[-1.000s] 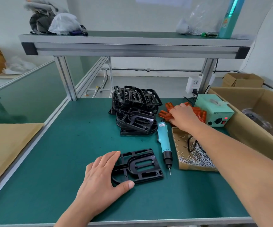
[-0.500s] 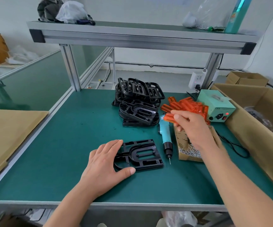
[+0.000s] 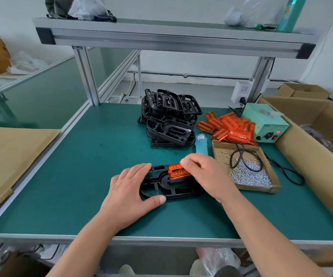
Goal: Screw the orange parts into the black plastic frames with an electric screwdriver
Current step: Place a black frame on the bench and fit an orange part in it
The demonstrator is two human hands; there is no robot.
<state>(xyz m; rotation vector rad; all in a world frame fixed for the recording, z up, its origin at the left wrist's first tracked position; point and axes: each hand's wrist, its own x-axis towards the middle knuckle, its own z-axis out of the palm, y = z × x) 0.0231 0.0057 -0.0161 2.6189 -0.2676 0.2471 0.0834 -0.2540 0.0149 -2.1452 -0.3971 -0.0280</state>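
Note:
A black plastic frame (image 3: 173,188) lies flat on the green table (image 3: 81,176) near the front. My left hand (image 3: 129,192) rests on its left end, fingers spread, thumb at its front edge. My right hand (image 3: 205,174) pinches an orange part (image 3: 176,171) and holds it over the frame's far right corner. The blue electric screwdriver (image 3: 201,144) lies behind my right hand, mostly hidden. More orange parts (image 3: 229,126) are heaped at the back right, beside a pile of black frames (image 3: 169,118).
A shallow cardboard tray (image 3: 267,188) of small screws sits right of the frame, with a black cable looped over it. A green power supply box (image 3: 265,122) stands behind. A large cardboard box (image 3: 311,154) borders the right side; cardboard sheet (image 3: 7,156) lies left.
My right hand took an orange part from the back pile and brought it toward me, down over the black frame. My left hand stayed on the frame.

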